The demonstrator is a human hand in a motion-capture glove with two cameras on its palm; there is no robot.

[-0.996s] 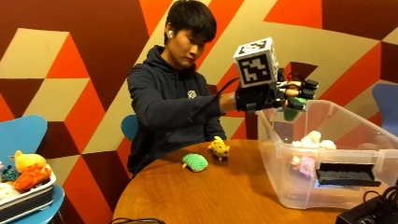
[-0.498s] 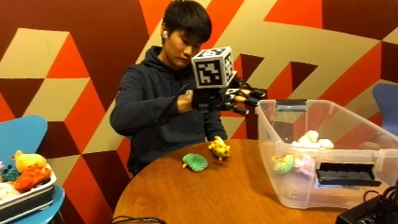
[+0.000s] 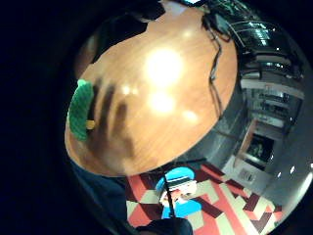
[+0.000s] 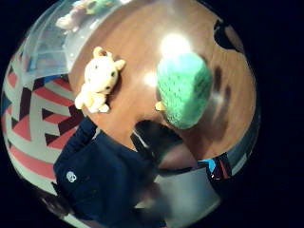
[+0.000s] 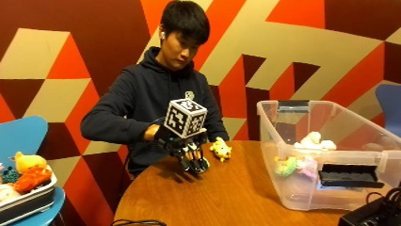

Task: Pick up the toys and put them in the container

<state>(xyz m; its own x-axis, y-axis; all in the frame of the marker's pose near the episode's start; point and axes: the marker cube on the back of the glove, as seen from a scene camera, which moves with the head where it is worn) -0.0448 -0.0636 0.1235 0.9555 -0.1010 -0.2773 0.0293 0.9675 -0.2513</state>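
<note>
Fingers of the gloved right hand [image 5: 188, 153] point down, spread and holding nothing, right over the green toy [image 4: 184, 89] on the round table [image 5: 238, 197]. Just beside lies the yellow toy [image 5: 220, 149]; the clear container [image 5: 294, 188] stands well apart, 3 toys inside.

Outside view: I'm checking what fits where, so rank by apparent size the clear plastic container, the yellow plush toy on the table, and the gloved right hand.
1. Clear plastic container, by far the largest.
2. Gloved right hand.
3. Yellow plush toy, smallest, though the hand sits slightly nearer the camera, so that gap is unsure.
</note>
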